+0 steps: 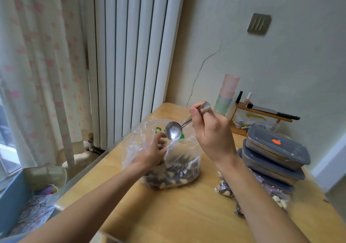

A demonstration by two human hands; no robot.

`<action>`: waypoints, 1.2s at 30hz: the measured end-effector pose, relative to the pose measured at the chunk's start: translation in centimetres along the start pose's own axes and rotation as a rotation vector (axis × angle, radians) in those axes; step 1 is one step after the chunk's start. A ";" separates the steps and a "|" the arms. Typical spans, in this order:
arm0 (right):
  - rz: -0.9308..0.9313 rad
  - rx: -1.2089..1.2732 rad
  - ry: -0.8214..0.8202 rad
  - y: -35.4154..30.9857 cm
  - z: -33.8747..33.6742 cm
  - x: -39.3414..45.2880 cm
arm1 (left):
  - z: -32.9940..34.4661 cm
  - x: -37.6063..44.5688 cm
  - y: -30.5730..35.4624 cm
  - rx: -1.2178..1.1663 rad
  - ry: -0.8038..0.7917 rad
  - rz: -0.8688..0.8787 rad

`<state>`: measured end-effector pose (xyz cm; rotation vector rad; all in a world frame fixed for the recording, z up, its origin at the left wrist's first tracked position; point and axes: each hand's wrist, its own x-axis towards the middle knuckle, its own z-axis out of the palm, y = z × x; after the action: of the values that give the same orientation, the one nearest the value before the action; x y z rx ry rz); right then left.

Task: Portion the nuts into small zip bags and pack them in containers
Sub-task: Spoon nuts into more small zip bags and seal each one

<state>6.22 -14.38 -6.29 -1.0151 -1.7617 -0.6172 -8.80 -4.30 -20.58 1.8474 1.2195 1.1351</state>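
Observation:
A large clear plastic bag (184, 160) of mixed dark and pale nuts sits mid-table. My left hand (152, 153) reaches into its open mouth and pinches something small and clear there, partly hidden. My right hand (211, 132) grips the handle of a metal spoon (174, 130), whose empty bowl hangs over the bag's mouth. Small filled zip bags (223, 187) lie on the table to the right. A stack of grey lidded containers (275, 154) stands at the right.
The wooden table (168, 212) ends at a radiator and curtain on the left. Stacked pastel cups (226, 94) and a small wooden rack with bottles (262, 111) stand at the back wall. A box of clutter (37, 201) sits below left.

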 end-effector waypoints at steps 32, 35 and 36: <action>0.695 0.146 -0.471 1.2 1.1 -2.9 | -2.4 -0.8 -0.3 0.542 -0.147 -0.204; 0.882 0.243 -0.468 1.7 1.4 -3.7 | -2.0 -1.5 -0.4 0.468 -0.084 -0.205; 0.940 0.285 -0.465 1.9 1.6 -4.0 | -1.8 -1.7 -0.7 0.411 -0.068 -0.215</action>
<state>7.80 -13.56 -10.71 -1.6775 -1.4385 0.4772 -11.02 -5.56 -21.00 1.9653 1.6601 0.7362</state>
